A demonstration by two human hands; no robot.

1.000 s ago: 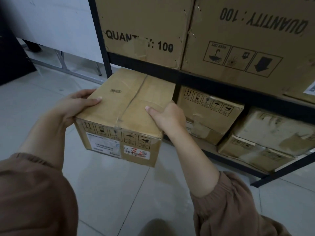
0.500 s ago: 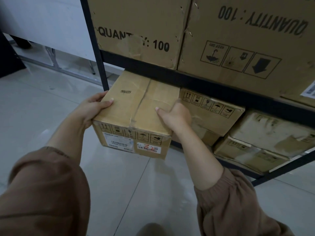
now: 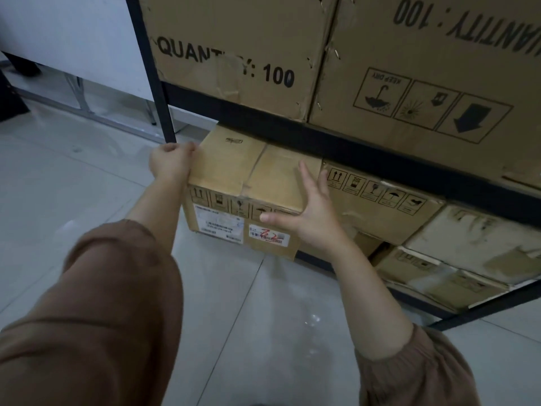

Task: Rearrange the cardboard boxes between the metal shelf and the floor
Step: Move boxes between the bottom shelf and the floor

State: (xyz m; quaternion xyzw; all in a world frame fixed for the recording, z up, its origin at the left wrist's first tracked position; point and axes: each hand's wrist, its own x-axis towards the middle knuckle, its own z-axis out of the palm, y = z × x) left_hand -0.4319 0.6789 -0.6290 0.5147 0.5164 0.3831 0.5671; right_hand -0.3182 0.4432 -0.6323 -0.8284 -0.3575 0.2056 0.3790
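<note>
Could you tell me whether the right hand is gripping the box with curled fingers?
No, the right hand lies open with straight, spread fingers against the box.

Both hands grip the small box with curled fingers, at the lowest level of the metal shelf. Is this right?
The head view shows only the left hand gripping the small box with curled fingers; the right hand lies open, fingers straight against its right front corner. It is at the lowest level of the metal shelf.

"QUANTITY: 100" on upper box (image 3: 234,48)
</note>
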